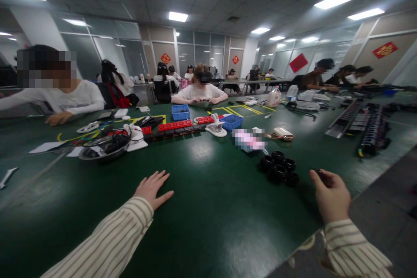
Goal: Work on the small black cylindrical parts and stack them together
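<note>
My left hand (pixel 152 191) lies flat on the green tabletop, open, with its fingers spread and nothing in it. To the right, my right hand (pixel 332 195) is closed in a pinch above the table's near right edge. A small black part (pixel 318 173) shows between its thumb and fingers; most of it is hidden by the hand. Just left of that hand stands a cluster of several black, round, hollow parts (pixel 279 173) with glossy rims, apart from my fingers.
A metal bowl with black cables (pixel 104 152), a white clip stand (pixel 216 127), red power strips (pixel 176 126) and blue bins (pixel 180 112) lie ahead. A white power bank (pixel 282 134) sits beyond the black parts. Long dark racks (pixel 373 132) lie right. Co-workers sit across the table.
</note>
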A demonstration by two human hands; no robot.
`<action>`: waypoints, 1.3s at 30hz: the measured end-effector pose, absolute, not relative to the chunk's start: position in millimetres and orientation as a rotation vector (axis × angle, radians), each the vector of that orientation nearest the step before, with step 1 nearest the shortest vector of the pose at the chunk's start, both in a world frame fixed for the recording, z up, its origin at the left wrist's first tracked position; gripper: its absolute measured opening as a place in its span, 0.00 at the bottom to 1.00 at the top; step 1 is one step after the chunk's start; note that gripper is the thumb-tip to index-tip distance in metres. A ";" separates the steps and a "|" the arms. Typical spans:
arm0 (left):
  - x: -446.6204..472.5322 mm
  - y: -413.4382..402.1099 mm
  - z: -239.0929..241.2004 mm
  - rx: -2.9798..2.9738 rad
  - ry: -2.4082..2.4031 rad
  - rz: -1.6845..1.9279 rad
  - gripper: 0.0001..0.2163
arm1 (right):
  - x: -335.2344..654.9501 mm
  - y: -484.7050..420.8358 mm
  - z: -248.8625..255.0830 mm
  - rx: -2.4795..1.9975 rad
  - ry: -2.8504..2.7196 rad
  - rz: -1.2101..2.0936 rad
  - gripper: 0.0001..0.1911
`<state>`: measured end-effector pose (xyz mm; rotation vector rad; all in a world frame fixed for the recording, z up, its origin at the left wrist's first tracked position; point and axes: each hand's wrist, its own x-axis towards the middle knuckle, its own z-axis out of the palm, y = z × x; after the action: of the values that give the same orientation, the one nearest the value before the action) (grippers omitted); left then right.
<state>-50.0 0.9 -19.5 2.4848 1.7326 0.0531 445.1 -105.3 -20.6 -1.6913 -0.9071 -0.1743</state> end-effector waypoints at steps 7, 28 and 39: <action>-50.9 0.8 -18.9 2.480 1.740 0.027 0.32 | 425.7 -104.2 -16.6 -1.515 -1.008 -0.098 0.26; -46.7 -2.7 -14.2 2.483 1.746 0.017 0.31 | 429.6 -103.9 -14.0 -1.749 -1.298 -0.114 0.24; -44.0 -4.2 -9.7 2.459 1.757 -0.023 0.31 | 376.9 -79.4 68.0 -2.003 -1.911 -0.453 0.15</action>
<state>-44.0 -4.2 -9.7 2.4589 1.7572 -0.0231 376.9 -79.4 68.0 -2.0026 -1.9113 -0.4533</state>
